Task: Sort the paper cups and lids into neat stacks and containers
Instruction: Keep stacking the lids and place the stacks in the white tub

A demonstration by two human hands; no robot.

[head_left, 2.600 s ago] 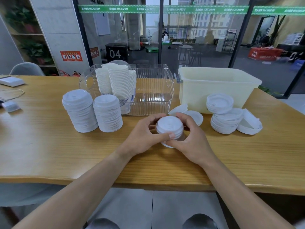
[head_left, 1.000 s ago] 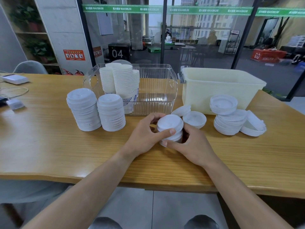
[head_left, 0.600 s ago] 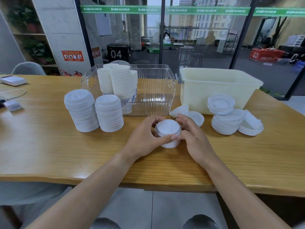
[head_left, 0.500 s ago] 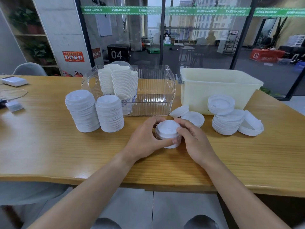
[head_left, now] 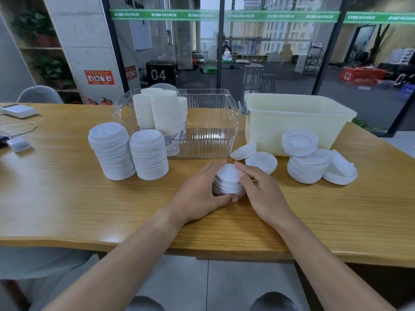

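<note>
Cupping a short stack of white lids (head_left: 228,180) on the wooden table (head_left: 67,198), the left hand (head_left: 198,194) curls round it; right hand (head_left: 260,189) fingers rest on top, thumb bent.

At the left edge, a white device (head_left: 19,111), a cable (head_left: 22,126) and a small adapter (head_left: 18,144) lie on the wooden table (head_left: 67,209); a grey chair (head_left: 39,95) stands behind.

We sit at a long wooden bench (head_left: 67,198) with a grey tiled floor (head_left: 202,283) beneath it. Behind it stands a glass partition (head_left: 280,52) crossed by a green strip (head_left: 224,16), with a dim hall beyond. To our left are a concrete pillar (head_left: 83,41), a grey chair (head_left: 39,95) and a shelf with plants (head_left: 42,50).
</note>
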